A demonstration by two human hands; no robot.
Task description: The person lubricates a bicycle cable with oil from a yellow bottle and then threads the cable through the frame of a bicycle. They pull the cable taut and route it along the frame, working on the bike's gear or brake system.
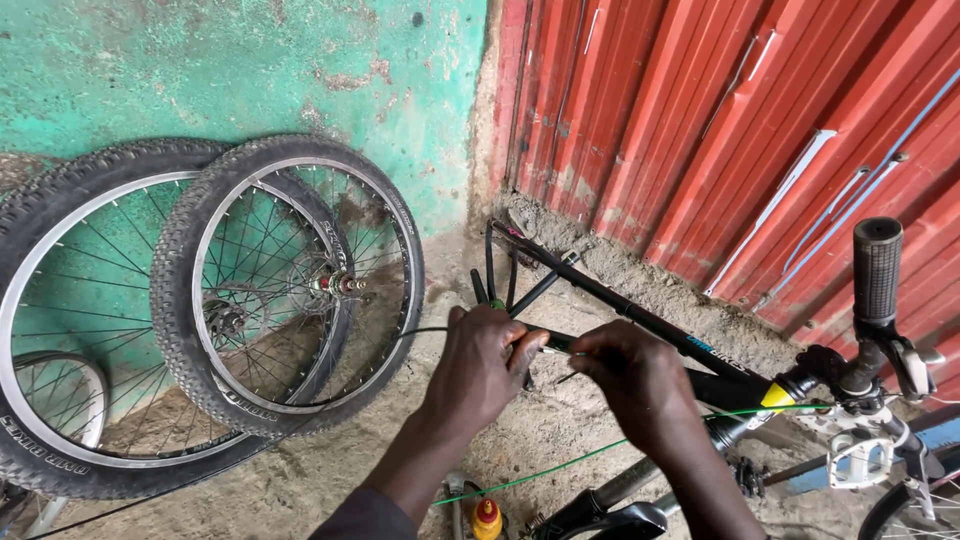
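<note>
Two spoked wheels (290, 285) lean on the green wall (230, 70), the larger one (70, 320) behind. Right of them, a black bicycle frame (640, 320) lies against the red corrugated sheeting (720, 120). Over it, the left hand (480, 365) clenches a dark cable (420, 330), and the right hand (630, 375) pinches that cable's end. Below, a small yellow bottle with a red cap (487, 520) stands on the dirt; its contents can't be made out.

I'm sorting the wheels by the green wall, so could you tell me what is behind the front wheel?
Behind the front wheel leans a larger wheel, its right part covered. Beyond both is the green wall. Whether anything lies between them is hidden.
</note>
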